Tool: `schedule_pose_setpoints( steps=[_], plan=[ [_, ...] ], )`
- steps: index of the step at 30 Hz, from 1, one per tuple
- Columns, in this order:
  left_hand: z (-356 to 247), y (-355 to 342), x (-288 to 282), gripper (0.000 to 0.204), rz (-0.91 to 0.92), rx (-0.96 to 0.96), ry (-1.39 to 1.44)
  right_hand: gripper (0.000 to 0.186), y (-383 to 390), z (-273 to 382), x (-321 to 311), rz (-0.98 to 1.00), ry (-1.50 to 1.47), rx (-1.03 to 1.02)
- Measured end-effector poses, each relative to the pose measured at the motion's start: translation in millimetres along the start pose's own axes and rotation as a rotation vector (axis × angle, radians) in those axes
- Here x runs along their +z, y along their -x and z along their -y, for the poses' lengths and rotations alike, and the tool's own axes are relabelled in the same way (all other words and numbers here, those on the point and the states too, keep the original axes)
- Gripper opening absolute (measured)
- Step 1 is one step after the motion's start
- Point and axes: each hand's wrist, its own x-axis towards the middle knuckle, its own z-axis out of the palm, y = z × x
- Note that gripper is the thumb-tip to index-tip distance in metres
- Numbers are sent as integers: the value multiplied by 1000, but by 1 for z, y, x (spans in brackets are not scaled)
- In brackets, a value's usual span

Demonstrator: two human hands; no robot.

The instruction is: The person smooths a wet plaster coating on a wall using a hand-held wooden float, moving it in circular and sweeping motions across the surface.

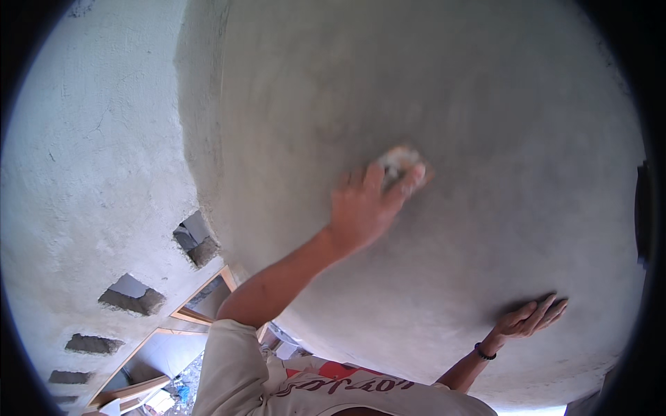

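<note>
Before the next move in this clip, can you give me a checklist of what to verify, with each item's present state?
1. Left hand gripping the small pad: ok, thumb and fingers are around it.
2. Pad lying flat on the gray wall: cannot tell, it is blurred and its underside is hidden.
3. Right hand free of tools: ok, nothing shows in it and its fingers are extended.
4. Right palm pressed to the wall: cannot tell, contact is hidden.
5. Right wrist bare: not ok, it wears a dark bracelet.
6. Hands away from the square hole: ok, it is off to the left.
</note>
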Motion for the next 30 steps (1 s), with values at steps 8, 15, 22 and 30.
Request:
schedule_pose_setpoints(
  steps=[8, 15, 22, 30],
  plan=[
    [21, -23, 7, 43, -70, -407, 251, 35, 6, -6, -3, 33, -88, -39],
    [-29, -46, -4, 39, 28, -68, 8, 33, 8, -13, -1, 15, -101, -11],
    [62, -89, 6, 28, 12, -402, -103, 33, 10, -11, -5, 33, -113, 11],
    [2, -98, -7, 39, -6, -47, 69, 32, 12, -12, -4, 17, -123, 51]
  ],
)
